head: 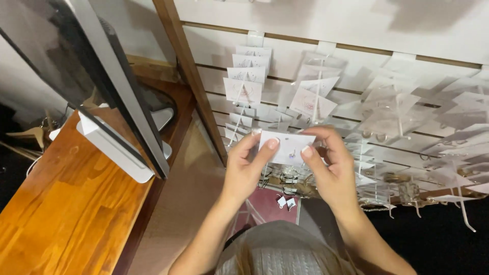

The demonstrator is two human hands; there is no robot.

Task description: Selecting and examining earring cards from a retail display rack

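Note:
Both my hands hold one small white jewellery card [288, 146] in front of a slatted display wall. My left hand [247, 165] pinches its left edge with thumb and fingers. My right hand [328, 163] grips its right edge, thumb pressed on the card's face. A small earring or stud sits near the card's middle. Rows of similar white cards [247, 76] hang on hooks just behind and above my hands.
The white slat wall [356, 30] carries several hooks of cards and jewellery [407, 117] to the right. A wooden post [191, 76] edges the wall. On the left, a wooden counter [66, 203] holds a monitor [102, 76] on a white stand. Two loose cards [285, 202] lie below.

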